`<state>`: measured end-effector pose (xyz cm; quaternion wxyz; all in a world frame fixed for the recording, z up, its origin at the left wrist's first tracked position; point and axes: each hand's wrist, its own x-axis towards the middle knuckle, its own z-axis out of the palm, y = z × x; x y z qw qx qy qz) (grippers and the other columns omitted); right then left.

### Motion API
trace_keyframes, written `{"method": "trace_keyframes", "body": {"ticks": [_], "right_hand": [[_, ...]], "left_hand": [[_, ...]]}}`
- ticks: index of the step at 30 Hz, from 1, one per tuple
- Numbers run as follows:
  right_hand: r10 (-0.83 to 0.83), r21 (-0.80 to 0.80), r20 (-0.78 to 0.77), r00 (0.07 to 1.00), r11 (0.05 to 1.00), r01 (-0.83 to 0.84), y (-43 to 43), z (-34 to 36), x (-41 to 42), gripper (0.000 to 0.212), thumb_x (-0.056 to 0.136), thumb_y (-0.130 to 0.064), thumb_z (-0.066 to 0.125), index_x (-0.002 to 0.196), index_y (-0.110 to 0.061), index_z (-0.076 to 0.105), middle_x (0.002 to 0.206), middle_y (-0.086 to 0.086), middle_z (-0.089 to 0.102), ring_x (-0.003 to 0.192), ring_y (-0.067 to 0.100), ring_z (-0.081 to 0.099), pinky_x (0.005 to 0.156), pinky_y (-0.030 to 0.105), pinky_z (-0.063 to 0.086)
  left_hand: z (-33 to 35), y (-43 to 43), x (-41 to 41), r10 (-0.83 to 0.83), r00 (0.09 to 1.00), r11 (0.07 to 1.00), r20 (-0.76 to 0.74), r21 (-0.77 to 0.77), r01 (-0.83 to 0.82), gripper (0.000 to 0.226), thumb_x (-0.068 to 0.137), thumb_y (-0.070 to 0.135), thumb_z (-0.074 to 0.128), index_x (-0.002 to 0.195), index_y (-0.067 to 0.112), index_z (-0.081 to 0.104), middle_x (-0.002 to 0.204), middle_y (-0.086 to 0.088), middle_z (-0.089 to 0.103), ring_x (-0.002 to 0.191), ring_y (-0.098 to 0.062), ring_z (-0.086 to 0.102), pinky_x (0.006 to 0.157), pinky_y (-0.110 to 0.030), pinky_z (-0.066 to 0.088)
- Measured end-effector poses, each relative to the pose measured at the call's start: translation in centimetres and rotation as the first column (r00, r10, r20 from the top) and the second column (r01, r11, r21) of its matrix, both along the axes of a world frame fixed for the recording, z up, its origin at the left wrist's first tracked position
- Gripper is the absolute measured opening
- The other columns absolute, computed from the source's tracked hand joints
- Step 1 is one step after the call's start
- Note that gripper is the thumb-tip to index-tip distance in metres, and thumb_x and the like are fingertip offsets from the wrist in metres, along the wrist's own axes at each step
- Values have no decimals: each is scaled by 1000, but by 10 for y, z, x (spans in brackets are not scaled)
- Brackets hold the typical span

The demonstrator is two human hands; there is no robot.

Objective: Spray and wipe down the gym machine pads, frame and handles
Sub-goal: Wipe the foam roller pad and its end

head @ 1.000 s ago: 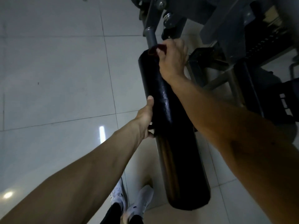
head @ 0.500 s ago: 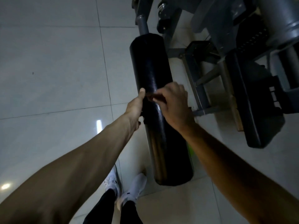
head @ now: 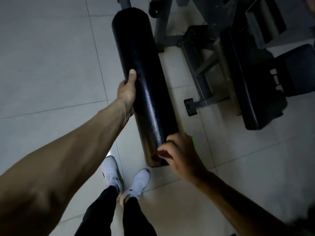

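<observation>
Head camera, looking down: a pale grey tiled floor (head: 42, 57) fills the left side, with a person's bare left forearm reaching across it from the lower corner. The left hand (head: 127, 92) holds a black cylindrical roller pad (head: 144, 82) about midway along its left flank. The grip is closed round the pad, with the thumb (head: 132, 75) laid on the top surface and the fingers hidden beneath. The roller pad runs from the top centre down towards the person, tilted slightly rightwards. It hangs above the floor from a grey metal bar (head: 125, 1) at its far end, and its skin is glossy. Below it stand a pair of white trainers (head: 110, 172) under black trousers (head: 102, 210).

The right hand (head: 182, 159) is at the pad's near end, blurred, with its fingers curled over the rim. What that grip pinches, if anything, cannot be made out. A sliver of bright green (head: 194, 142) shows just behind its knuckles, and what it belongs to is unclear.

To the right, the machine's grey steel frame (head: 201, 82) rests on the tiles. Beside it lies a long black flat cushion (head: 255, 99), well apart from both hands.
</observation>
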<state>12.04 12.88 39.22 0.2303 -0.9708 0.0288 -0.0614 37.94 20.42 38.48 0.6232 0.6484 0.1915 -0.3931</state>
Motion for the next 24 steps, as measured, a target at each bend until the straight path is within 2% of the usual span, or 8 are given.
{"method": "trace_keyframes", "body": {"ticks": [4, 7, 9, 14, 16, 18, 21, 24], "right_hand": [[-114, -52, 24, 993, 992, 115, -9, -10, 72, 16, 91, -28, 71, 102, -17, 71, 106, 6, 56, 98, 28, 53, 83, 39, 41], [-168, -80, 39, 985, 982, 171, -18, -11, 116, 15, 92, -27, 73, 103, -17, 69, 106, 5, 56, 99, 23, 50, 84, 37, 42], [-205, -79, 67, 976, 975, 210, -26, -10, 156, 16, 93, -28, 72, 104, -17, 68, 107, 5, 56, 100, 22, 48, 85, 34, 40], [-311, -75, 36, 950, 947, 313, -47, 0, 281, 23, 95, -36, 66, 115, -23, 66, 121, 3, 56, 115, 24, 48, 94, 31, 36], [-362, -73, 48, 931, 928, 365, -55, 6, 329, 22, 97, -35, 67, 116, -25, 67, 124, 3, 55, 120, 25, 47, 95, 32, 31], [-402, -71, 40, 915, 912, 404, -62, 12, 376, 22, 98, -37, 66, 118, -28, 67, 127, 2, 54, 124, 23, 46, 103, 35, 33], [-425, -62, 45, 904, 902, 427, -68, 14, 425, 25, 98, -40, 66, 121, -32, 66, 130, -1, 52, 126, 20, 45, 111, 36, 33], [-413, -100, 22, 911, 905, 413, -73, 9, 433, 27, 98, -42, 66, 123, -32, 65, 131, -2, 52, 127, 20, 45, 110, 36, 33]], "left_hand": [[-3, 8, 10, -74, 997, 995, -10, 73, 74, 72, 83, 80, 57, 129, 24, 61, 120, 2, 70, 102, -23, 67, 83, -42, 53], [-8, 15, 25, -132, 989, 984, -62, 111, 138, 76, 86, 84, 42, 127, 25, 65, 119, 0, 70, 103, -26, 65, 99, -54, 44], [-12, 16, 37, -165, 982, 979, -95, 108, 175, 72, 91, 82, 34, 121, 24, 67, 114, -2, 71, 103, -28, 66, 103, -56, 43], [-22, 15, 58, -208, 959, 976, -191, 18, 215, 57, 99, 68, 37, 123, 25, 65, 125, -1, 68, 112, -29, 62, 111, -61, 38], [-26, 18, 59, -218, 944, 975, -248, -18, 221, 62, 97, 70, 40, 133, 24, 60, 135, -3, 63, 119, -31, 59, 113, -65, 32], [-30, 18, 60, -217, 928, 976, -302, -75, 204, 66, 96, 72, 41, 133, 21, 60, 136, -5, 62, 122, -34, 57, 114, -68, 29], [-30, 17, 60, -196, 918, 979, -346, -121, 164, 61, 97, 72, 42, 120, 20, 64, 127, -6, 65, 119, -33, 60, 110, -66, 36], [-28, 16, 60, -185, 921, 982, -343, -100, 160, 58, 97, 72, 43, 120, 23, 64, 121, -4, 67, 113, -30, 63, 103, -60, 47]]}}
